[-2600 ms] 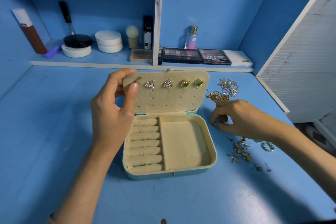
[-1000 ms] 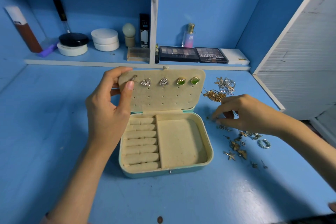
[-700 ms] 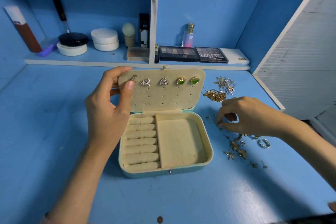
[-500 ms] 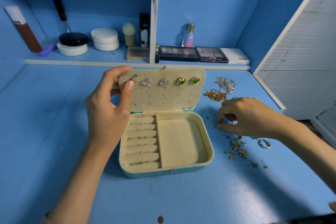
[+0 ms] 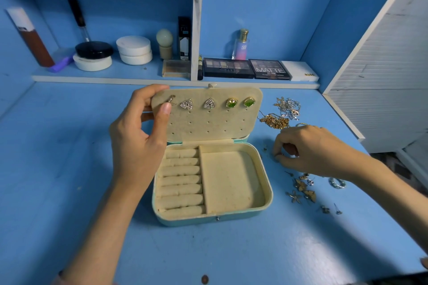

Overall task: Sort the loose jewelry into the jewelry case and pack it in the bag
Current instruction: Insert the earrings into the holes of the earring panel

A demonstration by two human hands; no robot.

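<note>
A teal jewelry case [image 5: 215, 217] lies open on the blue table, its beige lid [image 5: 208, 122] upright. The lid carries a small earring [image 5: 171, 99], two triangular studs [image 5: 186, 104] and two green studs [image 5: 232, 102]. My left hand [image 5: 139, 143] grips the lid's top left corner, thumb on the front next to the small earring. My right hand [image 5: 305, 150] is lowered onto the table right of the case, fingertips pinching at a tiny piece that I cannot make out. Loose earrings [image 5: 301, 188], a ring [image 5: 337, 183], a gold chain [image 5: 275, 121] and a silver chain [image 5: 288, 106] lie around it.
A low shelf [image 5: 162, 81] behind the case holds jars, bottles and eyeshadow palettes [image 5: 228, 67]. A white slatted cabinet [image 5: 389, 81] bounds the table on the right. No bag is in view.
My right hand has shifted a little over the loose jewelry right of the case and curled its fingertips down onto the table. My left hand has kept its hold on the lid.
</note>
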